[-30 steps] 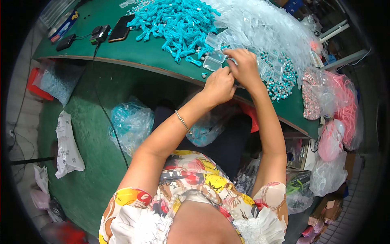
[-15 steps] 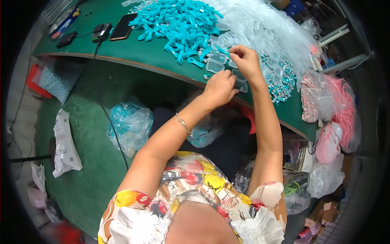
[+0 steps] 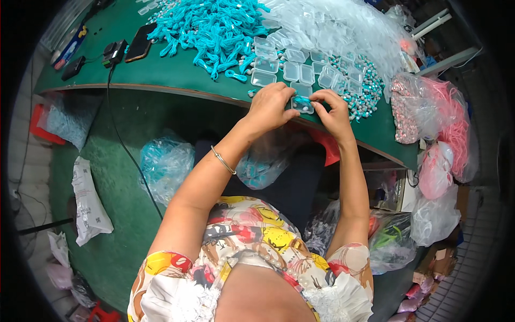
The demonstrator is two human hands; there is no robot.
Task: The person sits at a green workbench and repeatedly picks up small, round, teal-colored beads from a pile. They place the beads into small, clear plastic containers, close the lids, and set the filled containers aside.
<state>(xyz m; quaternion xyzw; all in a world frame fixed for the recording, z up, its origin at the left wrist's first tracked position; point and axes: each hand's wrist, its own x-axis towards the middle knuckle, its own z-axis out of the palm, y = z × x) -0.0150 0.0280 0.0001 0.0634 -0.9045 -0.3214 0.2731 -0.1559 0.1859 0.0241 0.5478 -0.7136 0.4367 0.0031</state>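
At the table's near edge, my left hand (image 3: 271,106) grips the left side of a small clear plastic box (image 3: 302,109) with its lid swung back. My right hand (image 3: 335,114) is at the box's right side, fingers pinched on a small teal cord bundle (image 3: 301,100) that lies in the box opening. A few pale beads seem to show beneath the cord. More open clear boxes (image 3: 263,79) stand just beyond my hands. A loop of teal cord (image 3: 236,75) lies left of them. My fingertips partly cover the box's sides.
A big heap of teal cords (image 3: 220,29) covers the table's back middle, beside a pile of clear boxes (image 3: 332,27). Teal and white beads (image 3: 367,96) spread at the right. A phone (image 3: 141,43) lies left. Bags of pink cord (image 3: 456,134) hang off the right end.
My right hand has come down from the farther boxes to the near box, bringing teal cord into it. My left hand stays at the near box. The whole view has shifted slightly.
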